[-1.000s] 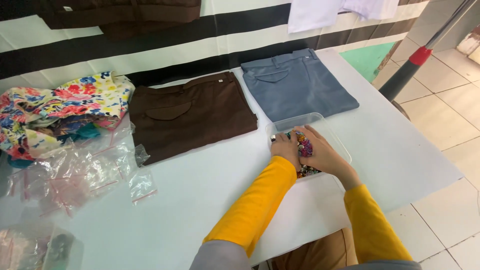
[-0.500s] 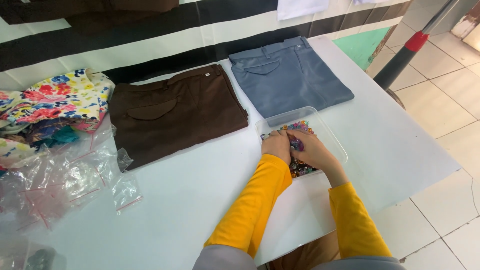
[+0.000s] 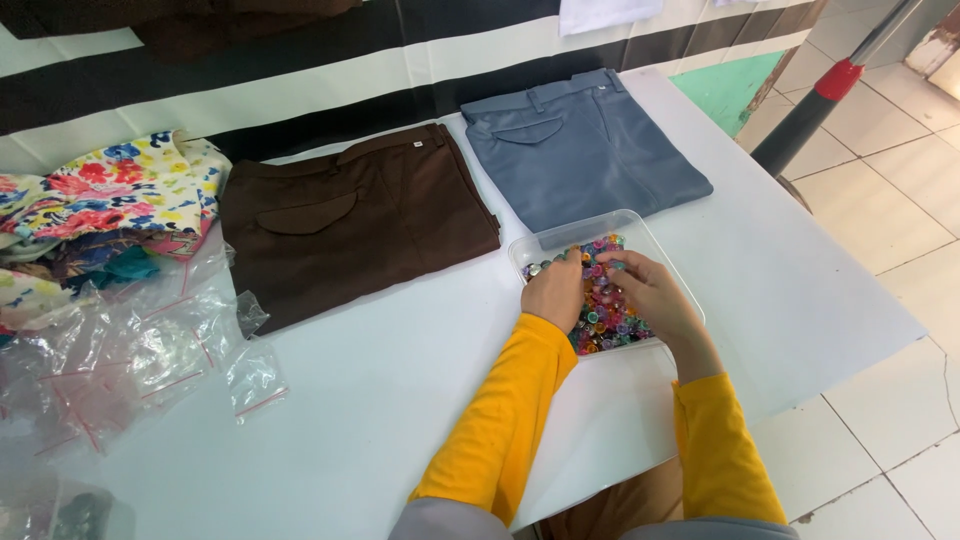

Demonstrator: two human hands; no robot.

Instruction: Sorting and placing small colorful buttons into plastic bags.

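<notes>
A clear plastic tray point(image 3: 548, 241) sits on the white table point(image 3: 350, 400), filled with several small colourful beads point(image 3: 604, 315). Both my hands rest in it. My left hand point(image 3: 555, 290) lies over the tray's left side, fingers curled down onto the beads. My right hand point(image 3: 650, 295) lies over the right side, fingertips pinched among the beads near the middle. What the fingers hold is too small to tell. Both arms wear yellow sleeves.
Folded brown trousers point(image 3: 350, 225) and folded grey-blue trousers point(image 3: 585, 150) lie behind the tray. A pile of floral fabric point(image 3: 110, 195) and several clear plastic bags point(image 3: 140, 350) fill the left side. A red and grey pole point(image 3: 830, 90) stands beyond the table's right corner, over tiled floor.
The view has shifted slightly, so the table sits further left in frame. My hands stay in the bead tray, fingers moving a little among the beads.
</notes>
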